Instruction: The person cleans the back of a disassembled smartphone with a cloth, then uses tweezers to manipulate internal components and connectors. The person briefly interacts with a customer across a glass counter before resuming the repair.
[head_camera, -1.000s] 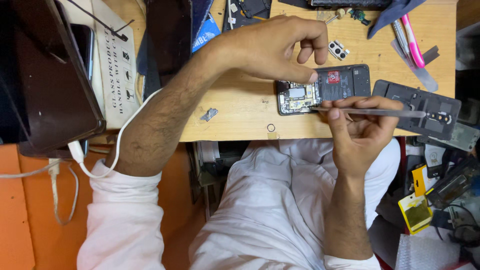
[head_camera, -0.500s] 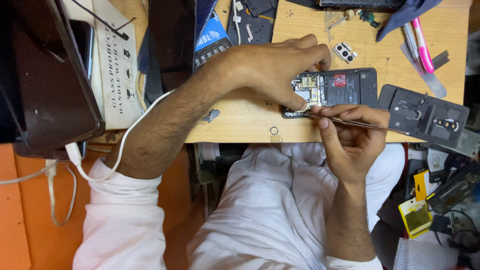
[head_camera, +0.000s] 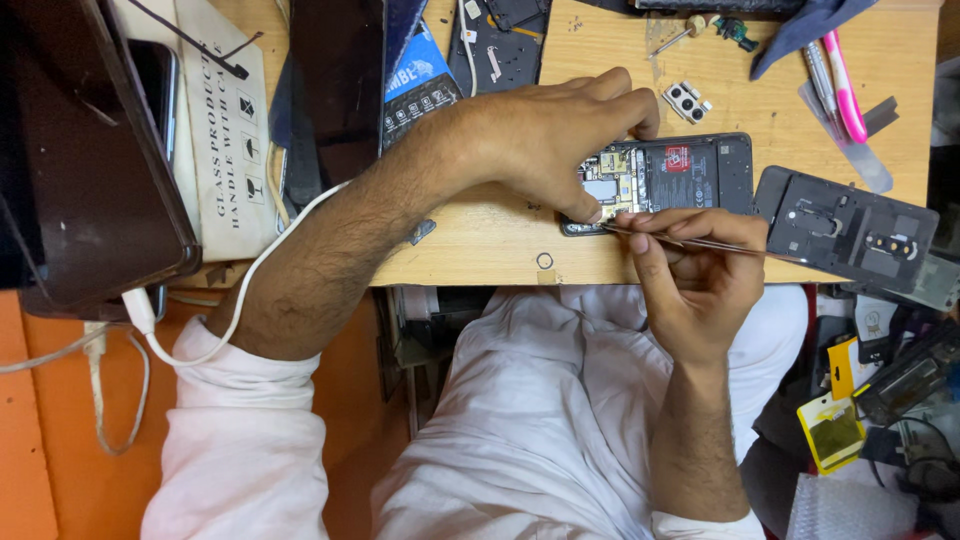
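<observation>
An opened phone (head_camera: 690, 175), with its circuit board and black battery showing, lies near the front edge of the wooden table (head_camera: 480, 240). My left hand (head_camera: 560, 135) rests over the phone's left end, fingers pressing down on it. Just below the phone, my right hand (head_camera: 700, 275) pinches thin metal tweezers (head_camera: 680, 240), whose tip touches the board at the phone's lower left corner. The board's left part is hidden under my left fingers.
A black phone back cover (head_camera: 850, 230) lies to the right. A small camera module (head_camera: 686, 102), pens (head_camera: 835, 85) and a screwdriver sit at the back. A dark case (head_camera: 90, 150) and a printed card (head_camera: 225, 130) are at the left. A white cable (head_camera: 230, 310) crosses my left arm.
The view has shifted slightly. My left hand has settled lower over the phone's left end, and my right hand has brought the tweezers' tip left onto the board.
</observation>
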